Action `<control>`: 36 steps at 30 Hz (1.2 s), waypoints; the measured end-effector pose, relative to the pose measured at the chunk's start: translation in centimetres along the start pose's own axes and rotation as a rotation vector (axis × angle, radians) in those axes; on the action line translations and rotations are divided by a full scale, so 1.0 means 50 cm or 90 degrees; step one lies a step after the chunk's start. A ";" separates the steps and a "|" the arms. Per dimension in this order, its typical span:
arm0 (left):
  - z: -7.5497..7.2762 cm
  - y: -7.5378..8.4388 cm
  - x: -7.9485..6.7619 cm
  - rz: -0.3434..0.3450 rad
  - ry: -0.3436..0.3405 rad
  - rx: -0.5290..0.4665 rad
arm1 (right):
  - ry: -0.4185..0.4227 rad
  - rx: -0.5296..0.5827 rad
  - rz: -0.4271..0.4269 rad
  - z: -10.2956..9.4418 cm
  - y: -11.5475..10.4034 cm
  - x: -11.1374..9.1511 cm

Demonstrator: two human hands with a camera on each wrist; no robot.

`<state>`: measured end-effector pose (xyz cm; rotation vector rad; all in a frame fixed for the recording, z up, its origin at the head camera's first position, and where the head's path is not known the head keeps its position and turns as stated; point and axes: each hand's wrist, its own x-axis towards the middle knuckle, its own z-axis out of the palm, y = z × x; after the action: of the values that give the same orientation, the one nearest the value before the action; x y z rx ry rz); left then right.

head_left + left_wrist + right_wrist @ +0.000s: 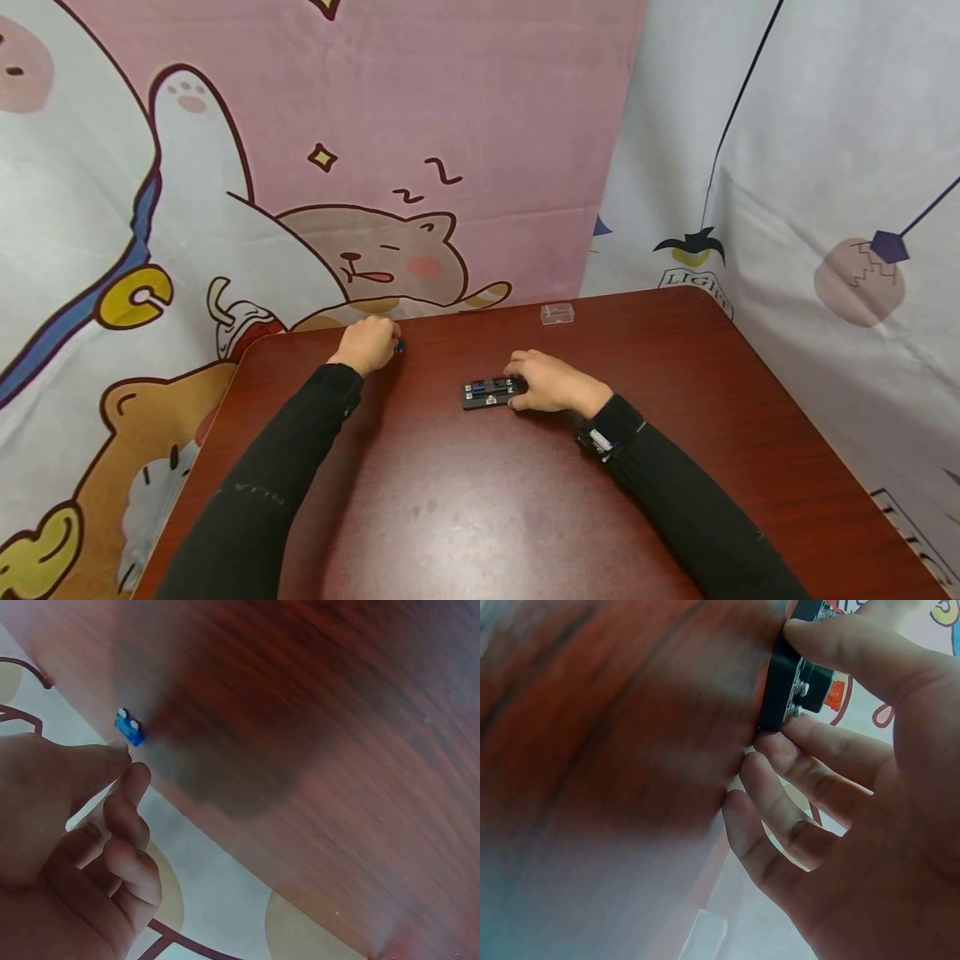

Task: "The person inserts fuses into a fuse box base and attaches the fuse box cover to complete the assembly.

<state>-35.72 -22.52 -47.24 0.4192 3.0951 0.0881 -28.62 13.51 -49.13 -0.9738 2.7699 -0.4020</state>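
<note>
In the head view, my left hand [367, 343] is near the far left edge of the table, at a small blue piece [399, 347]. The left wrist view shows that blue piece [129, 727] with two pale knobs, right at the tip of my thumb; the other fingers are curled. My right hand [553, 383] grips the right end of a black rectangular base [480, 402], thumb on the near side and fingers on the far side. Red and blue parts and silvery fittings sit on top of it. Screws [802, 688] show on the base in the right wrist view.
A small clear plastic box [557, 314] stands near the table's back edge. The brown wooden table [465, 500] meets a printed cartoon cloth [487, 125] at the back, and pale cloth hangs along the right side.
</note>
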 end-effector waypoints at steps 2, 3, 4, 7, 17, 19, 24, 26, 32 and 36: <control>0.005 -0.003 0.006 -0.003 -0.009 -0.002 | 0.000 -0.001 0.001 0.000 0.000 0.000; 0.007 -0.004 0.009 -0.005 -0.012 -0.003 | 0.000 -0.003 0.002 0.000 0.001 0.000; 0.009 -0.005 0.011 -0.006 -0.014 -0.003 | 0.000 -0.006 0.002 0.001 0.001 0.000; 0.012 -0.007 0.015 -0.010 -0.017 -0.007 | 0.000 -0.012 0.001 0.001 0.000 0.001; 0.007 -0.001 0.015 -0.010 -0.024 -0.012 | 0.000 -0.013 0.009 -0.002 -0.004 -0.001; 0.008 -0.001 0.014 -0.007 -0.018 -0.011 | 0.001 -0.015 0.007 -0.001 -0.003 -0.001; 0.012 -0.003 0.015 -0.001 -0.006 -0.005 | 0.002 -0.011 0.004 0.000 -0.003 -0.001; 0.013 -0.003 0.016 -0.003 -0.006 -0.001 | 0.002 -0.010 0.003 0.000 -0.003 0.000; 0.012 -0.001 0.016 -0.010 -0.014 0.005 | 0.006 -0.016 0.001 0.001 -0.002 0.000; 0.014 0.000 0.017 -0.016 -0.028 0.009 | 0.005 -0.013 0.003 0.003 -0.001 0.000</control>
<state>-36.52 -22.26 -47.96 0.3771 3.0588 0.0571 -28.56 13.46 -49.27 -0.9724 2.7884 -0.3790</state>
